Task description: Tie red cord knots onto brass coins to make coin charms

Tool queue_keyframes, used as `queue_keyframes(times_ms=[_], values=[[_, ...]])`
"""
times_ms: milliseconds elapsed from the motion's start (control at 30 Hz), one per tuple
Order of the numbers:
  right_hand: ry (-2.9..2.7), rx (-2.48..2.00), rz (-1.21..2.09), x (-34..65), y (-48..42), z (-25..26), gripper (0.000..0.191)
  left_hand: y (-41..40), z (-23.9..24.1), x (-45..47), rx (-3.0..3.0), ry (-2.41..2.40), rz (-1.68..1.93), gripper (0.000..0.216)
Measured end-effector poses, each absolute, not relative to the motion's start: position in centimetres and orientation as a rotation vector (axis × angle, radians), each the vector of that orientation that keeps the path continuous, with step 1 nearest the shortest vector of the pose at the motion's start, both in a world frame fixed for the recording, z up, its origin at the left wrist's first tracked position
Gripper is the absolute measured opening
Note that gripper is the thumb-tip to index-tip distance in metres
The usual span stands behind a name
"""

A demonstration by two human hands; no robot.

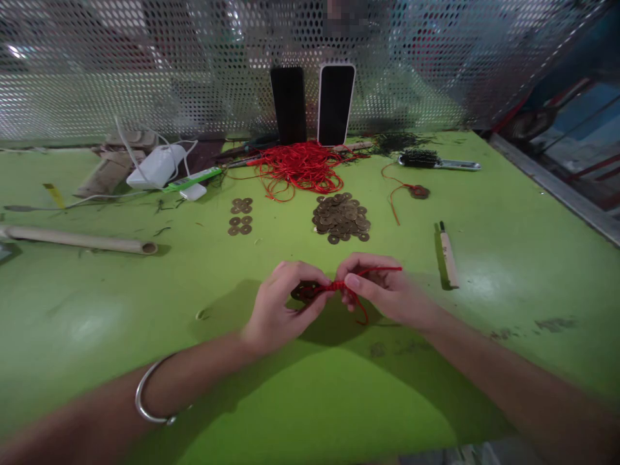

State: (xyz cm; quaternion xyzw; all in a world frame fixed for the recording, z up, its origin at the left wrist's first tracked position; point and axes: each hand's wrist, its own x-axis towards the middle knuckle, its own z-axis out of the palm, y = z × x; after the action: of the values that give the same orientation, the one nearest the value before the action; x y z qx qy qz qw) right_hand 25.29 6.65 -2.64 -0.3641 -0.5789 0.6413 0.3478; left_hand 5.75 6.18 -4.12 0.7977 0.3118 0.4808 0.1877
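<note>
Between my hands is a knotted red cord with dark holed coins tied at its left end. My left hand is closed in a pinch on the cord beside the coins, which its fingers partly hide. My right hand pinches the knotted part between thumb and forefinger. One loose cord end sticks out to the right over that hand, and another curls down below it. Beyond my hands lie a heap of bronze coins and several coins in small groups.
At the back lie a tangle of red cord and two upright phones against a perforated metal screen. To the right are a round brush, a corded coin piece and a wooden-handled tool. Leftward are a bamboo tube and white adapter.
</note>
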Motion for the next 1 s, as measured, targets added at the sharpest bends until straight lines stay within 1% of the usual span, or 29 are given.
queue_keyframes(times_ms=[167,433,633,867,1000], values=[[-1.513,-0.994,1.647,25.47,6.62,-2.45,0.014,6.21,-3.97,5.87,2.239,0.878,1.371,0.017],[-1.552,-1.017,1.648,25.47,6.57,-2.38,0.016,6.16,-3.97,5.89,2.245,0.868,1.360,0.017],[-1.577,-1.008,1.633,25.61,6.44,-2.47,0.019,6.06,-4.03,5.87,2.227,0.858,1.348,0.026],[-1.602,-0.980,1.612,25.42,6.55,-2.16,0.017,6.03,-3.91,5.88,2.218,0.840,1.342,0.029],[-1.596,-0.975,1.600,25.27,6.58,-2.13,0.015,6.00,-3.72,5.94,2.236,0.845,1.294,0.027]])
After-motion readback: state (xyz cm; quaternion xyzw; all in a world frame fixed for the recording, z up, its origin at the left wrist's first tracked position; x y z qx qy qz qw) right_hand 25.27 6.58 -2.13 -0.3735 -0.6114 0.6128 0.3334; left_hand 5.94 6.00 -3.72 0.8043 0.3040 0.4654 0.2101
